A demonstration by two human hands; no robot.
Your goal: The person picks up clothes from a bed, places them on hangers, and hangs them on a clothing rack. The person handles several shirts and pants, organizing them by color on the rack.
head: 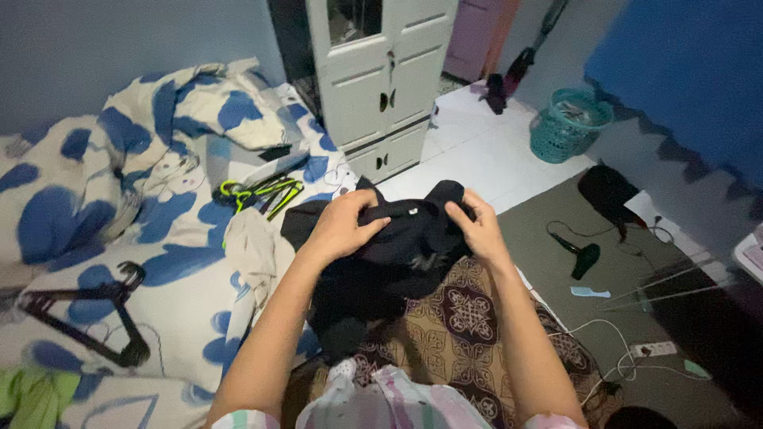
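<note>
Your left hand [343, 226] was closed on the upper edge of a black garment [397, 258], fingers curled over the fabric, and your right hand [477, 226] pinched the same edge just beside it, thumb on top. You held the garment up in front of you, above your lap, and its lower part hung in dark folds where no shape could be made out; a small pale tag showed near the top edge. Below it lay a brown patterned cloth [469, 318], partly covered by your forearms. To your left was bedding with blue blotches [159, 238], and on it a bunch of green hangers [258, 193] and a dark hanger [95, 314]; a green cloth [32, 397] was cut off at the bottom corner. Beyond your hands stood a white cabinet [381, 79], its top out of view. To your right, on the floor, were a teal basket [568, 123], a black hair dryer [580, 256] and a white power strip [652, 349] with trailing cords, the far edge lost in shadow.
</note>
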